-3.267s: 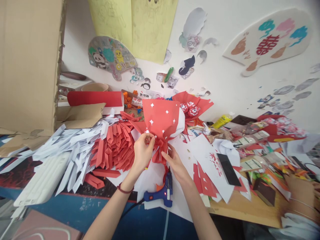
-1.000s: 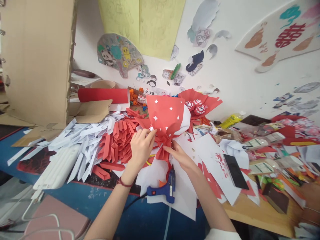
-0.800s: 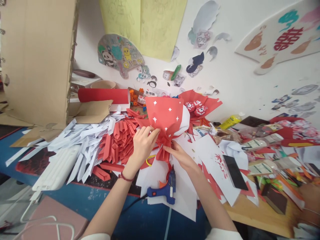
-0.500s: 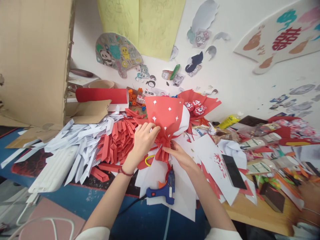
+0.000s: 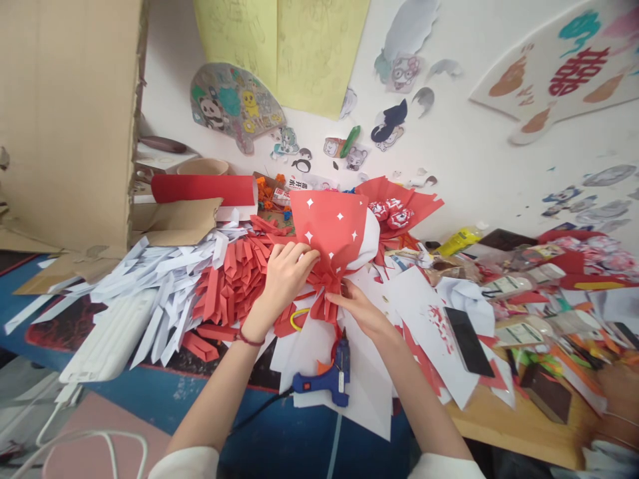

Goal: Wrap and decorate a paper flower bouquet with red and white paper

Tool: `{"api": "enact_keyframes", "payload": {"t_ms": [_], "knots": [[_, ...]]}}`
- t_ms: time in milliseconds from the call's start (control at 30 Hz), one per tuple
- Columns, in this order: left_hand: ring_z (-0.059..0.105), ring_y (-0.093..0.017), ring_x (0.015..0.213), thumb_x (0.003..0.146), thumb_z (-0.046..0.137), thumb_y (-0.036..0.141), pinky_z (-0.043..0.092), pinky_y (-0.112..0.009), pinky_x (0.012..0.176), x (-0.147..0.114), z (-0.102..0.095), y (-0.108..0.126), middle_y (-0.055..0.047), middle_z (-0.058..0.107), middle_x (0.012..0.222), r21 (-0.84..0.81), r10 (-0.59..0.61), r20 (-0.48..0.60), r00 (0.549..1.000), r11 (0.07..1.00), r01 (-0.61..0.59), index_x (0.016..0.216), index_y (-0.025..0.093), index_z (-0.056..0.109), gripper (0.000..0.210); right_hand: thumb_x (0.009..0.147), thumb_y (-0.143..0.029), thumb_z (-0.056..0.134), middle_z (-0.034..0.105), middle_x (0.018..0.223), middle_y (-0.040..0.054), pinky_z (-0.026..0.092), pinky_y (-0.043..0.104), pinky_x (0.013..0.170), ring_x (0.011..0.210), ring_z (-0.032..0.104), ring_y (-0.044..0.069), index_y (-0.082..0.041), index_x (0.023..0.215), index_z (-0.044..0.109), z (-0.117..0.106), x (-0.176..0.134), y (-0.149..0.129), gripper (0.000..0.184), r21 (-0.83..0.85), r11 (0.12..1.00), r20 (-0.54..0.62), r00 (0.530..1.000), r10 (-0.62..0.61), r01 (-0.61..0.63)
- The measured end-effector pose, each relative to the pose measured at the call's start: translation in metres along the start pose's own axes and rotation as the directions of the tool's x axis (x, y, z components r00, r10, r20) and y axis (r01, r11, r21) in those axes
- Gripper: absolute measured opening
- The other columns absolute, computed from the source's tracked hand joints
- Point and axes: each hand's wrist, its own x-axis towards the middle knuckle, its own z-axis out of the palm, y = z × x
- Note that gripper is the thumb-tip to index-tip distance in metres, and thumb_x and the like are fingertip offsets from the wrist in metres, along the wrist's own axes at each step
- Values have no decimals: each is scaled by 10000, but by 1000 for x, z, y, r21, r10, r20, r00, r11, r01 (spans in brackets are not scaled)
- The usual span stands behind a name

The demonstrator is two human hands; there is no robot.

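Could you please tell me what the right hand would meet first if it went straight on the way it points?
The red wrap, most likely: the right hand seems to grip it near its bottom, though depth is hard to judge.

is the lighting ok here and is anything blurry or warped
Head view: soft, fairly even light, with no hard shadow across the red starred wrap; also in the head view, the white fan looks stretched toward the top right corner, and another person's hand at the right edge is blurred.
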Motion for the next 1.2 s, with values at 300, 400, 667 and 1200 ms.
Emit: {"api": "enact_keyframes", "payload": {"t_ms": [300,400,667,1200], "knots": [[569,-200,817,998,506,222,319,-377,760,3,0,-1,-41,706,920,-17,1,34,999,1000,0,997,223,645,140,715,-347,807,658,1257,52,390,476,1128,1265,542,285,-237,1186,650,-1,0,2,508,-9,1000,0,1000,5,-5],[564,-197,813,1000,502,220,321,-375,760,4,0,-1,-39,706,924,-21,3,44,999,1000,-2,993,213,637,135,722,-350,803,650,1267,58,388,474,1126,1266,539,283,-231,1193,646,-2,0,2,511,-12,1000,-2,1000,5,-5],[573,-192,815,1012,468,205,312,-367,764,5,-3,1,-33,695,909,-29,0,73,997,1000,2,955,213,609,153,738,-348,796,631,1308,63,394,456,1122,1280,531,284,-226,1199,637,-2,-1,2,503,-11,1000,8,1000,10,-10],[534,-204,810,1003,463,153,313,-370,763,11,-19,-2,-30,636,853,99,75,181,981,991,-94,903,188,574,153,752,-345,793,592,1366,70,421,442,1090,1245,554,279,-238,1221,621,-8,4,12,510,-17,1000,40,999,-6,7]]}}
